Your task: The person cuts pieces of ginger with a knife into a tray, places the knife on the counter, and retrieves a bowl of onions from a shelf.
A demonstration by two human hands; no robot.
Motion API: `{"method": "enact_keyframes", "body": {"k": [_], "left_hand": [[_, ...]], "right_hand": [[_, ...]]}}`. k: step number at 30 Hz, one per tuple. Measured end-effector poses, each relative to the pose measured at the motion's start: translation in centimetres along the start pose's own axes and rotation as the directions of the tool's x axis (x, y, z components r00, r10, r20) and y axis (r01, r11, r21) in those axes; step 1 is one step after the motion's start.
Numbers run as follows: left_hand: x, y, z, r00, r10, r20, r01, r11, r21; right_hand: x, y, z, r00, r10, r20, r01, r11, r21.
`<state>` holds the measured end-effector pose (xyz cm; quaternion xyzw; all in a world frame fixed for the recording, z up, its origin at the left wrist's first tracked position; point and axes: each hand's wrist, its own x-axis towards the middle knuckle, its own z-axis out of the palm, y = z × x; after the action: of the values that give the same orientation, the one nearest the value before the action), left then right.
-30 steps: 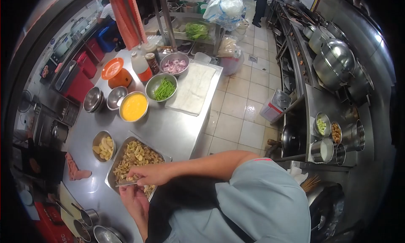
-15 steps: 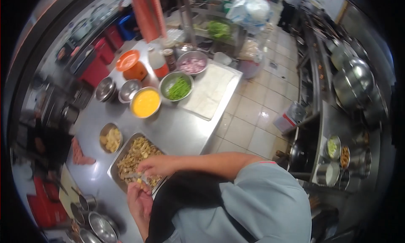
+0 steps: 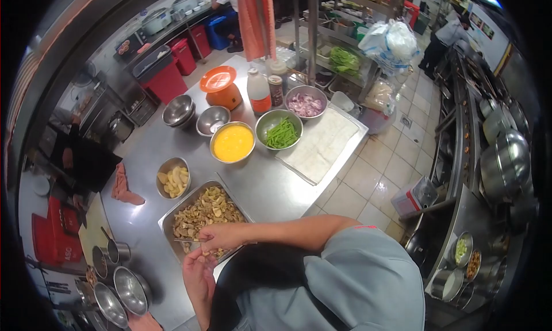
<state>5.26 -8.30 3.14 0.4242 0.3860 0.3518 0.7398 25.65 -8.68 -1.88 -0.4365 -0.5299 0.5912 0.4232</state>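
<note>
My right hand (image 3: 218, 236) is closed round a thin metal blade-like tool (image 3: 185, 240), probably a small knife, over the metal tray (image 3: 165, 223). Just below it, at the tray's near edge, my left hand (image 3: 197, 270) pinches a small yellowish piece (image 3: 205, 253). The fingertips of both hands are close together. Brown and yellowish chopped food (image 3: 208, 207) fills much of the tray. A bowl of peeled yellow pieces (image 3: 174, 181) stands just behind the tray's left side.
Bowls of yellow liquid (image 3: 233, 142), green beans (image 3: 282, 132) and sliced onion (image 3: 306, 103) stand behind, beside a white cloth (image 3: 319, 142) and orange scale (image 3: 222, 89). Empty bowls (image 3: 131, 291) sit lower left. Co-workers are at the far left, back and upper right (image 3: 445, 37).
The view has swung left, so the table and bowls appear farther right. My hands remain close together over the tray's near edge, with the tool still in my right hand.
</note>
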Motion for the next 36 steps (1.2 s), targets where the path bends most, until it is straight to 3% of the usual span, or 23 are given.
{"method": "enact_keyframes", "body": {"k": [2,4,6,8,11,16,19,28,36], "left_hand": [[-2.0,0.6,0.2,0.995,0.079,-0.064,-0.073,0.993,0.096],[-4.0,-2.5,-8.5,0.994,0.102,-0.033,-0.072,0.861,0.504],[-5.8,-4.5,-12.3,0.986,0.025,-0.165,0.082,0.790,0.608],[-6.0,-5.6,-12.4,0.954,-0.037,-0.297,0.210,0.790,0.576],[-4.8,-5.8,-11.0,0.934,-0.057,-0.352,0.253,0.802,0.541],[-3.4,-5.4,-9.7,0.934,-0.054,-0.354,0.249,0.809,0.532],[-3.0,-5.4,-9.3,0.935,-0.054,-0.350,0.242,0.818,0.521],[-2.6,-5.6,-9.0,0.939,-0.041,-0.342,0.227,0.820,0.526],[-2.3,-5.8,-8.7,0.945,-0.037,-0.326,0.215,0.821,0.529]], "right_hand": [[0.0,0.0,-0.3,1.000,0.017,0.011,-0.017,1.000,-0.001],[0.1,0.0,-1.1,0.999,0.037,0.020,-0.038,0.999,0.033],[-0.1,-0.4,-2.1,0.997,0.075,0.023,-0.075,0.997,0.006],[0.1,-1.0,-2.8,0.993,0.114,0.013,-0.114,0.993,-0.007],[0.7,-1.2,-3.2,0.989,0.147,0.007,-0.147,0.989,0.004],[1.9,0.1,-2.3,0.994,0.079,0.073,-0.080,0.997,0.014],[1.7,0.0,-2.5,0.987,0.126,0.102,-0.125,0.992,-0.018],[0.3,-1.1,-2.7,0.983,0.169,0.070,-0.170,0.985,0.012],[0.9,1.1,-2.6,0.997,0.064,0.038,-0.064,0.998,0.003]]}}
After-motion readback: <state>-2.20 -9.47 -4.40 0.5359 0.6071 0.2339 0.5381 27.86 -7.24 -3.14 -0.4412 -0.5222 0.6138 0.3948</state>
